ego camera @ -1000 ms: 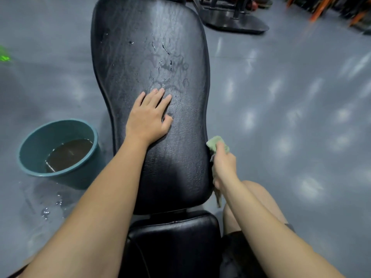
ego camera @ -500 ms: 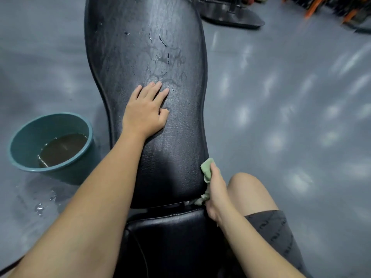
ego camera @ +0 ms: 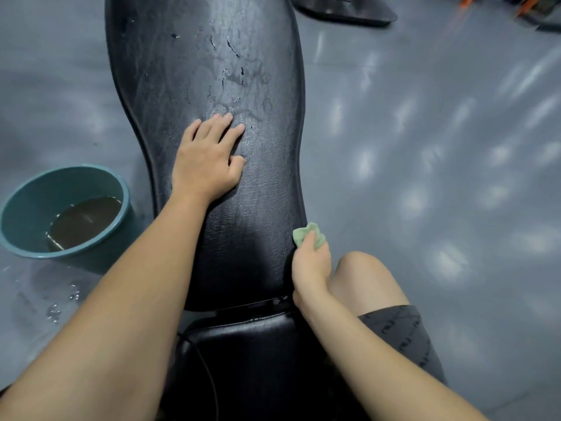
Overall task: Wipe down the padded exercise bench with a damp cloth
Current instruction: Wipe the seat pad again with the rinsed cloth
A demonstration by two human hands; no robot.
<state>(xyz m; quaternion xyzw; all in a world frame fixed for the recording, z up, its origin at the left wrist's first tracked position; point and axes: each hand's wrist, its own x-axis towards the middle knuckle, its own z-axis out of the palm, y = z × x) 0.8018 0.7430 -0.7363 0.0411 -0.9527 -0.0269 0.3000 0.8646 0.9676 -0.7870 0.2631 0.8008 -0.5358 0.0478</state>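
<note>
I saw R hand [ego camera: 309, 268] pinching cloth [ego camera: 307, 233] at its fingertips, against bench [ego camera: 182, 71] R edge; L hand [ego camera: 209, 159] lay flat, fingers straight, mid-bench.

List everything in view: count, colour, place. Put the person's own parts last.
back pad: one, black, centre, running up the frame
seat pad: one, black, bottom centre, below the back pad
drops: several, clear, on the upper back pad
cloth: one, light green, at the back pad's right edge
bucket: one, teal, on the floor to the left
water: brownish, inside the bucket
splashes: several, clear, on the floor by the bucket
base: one, black, top right
floor: grey, all round
left hand: flat on the back pad
right hand: grips the cloth
knee: one, bare, right of the bench
shorts: dark grey, lower right
</note>
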